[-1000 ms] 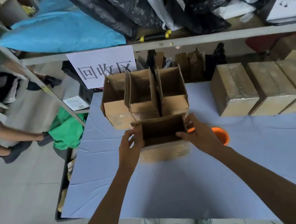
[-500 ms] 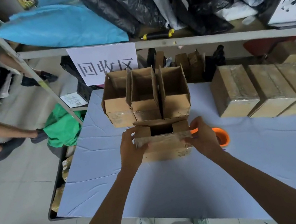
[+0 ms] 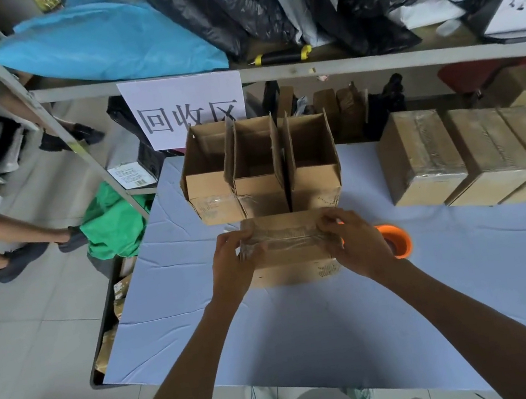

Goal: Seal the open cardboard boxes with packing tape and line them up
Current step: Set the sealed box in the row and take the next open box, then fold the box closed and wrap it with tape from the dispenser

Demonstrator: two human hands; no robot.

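- Cardboard box (image 3: 288,250), flaps folded shut, is set on the blue table (image 3: 308,329), just before three open boxes (image 3: 260,169).
- It is gripped between left hand (image 3: 232,265) and right hand (image 3: 357,246), fingers curled over its ends.
- Orange tape roll (image 3: 396,241) is seen beside the right hand.

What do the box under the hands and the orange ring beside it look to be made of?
Box: brown corrugated cardboard, matte, with a glossy clear strip, probably packing tape, across its closed top. Orange ring: looks like smooth plastic, likely a tape roll's core.
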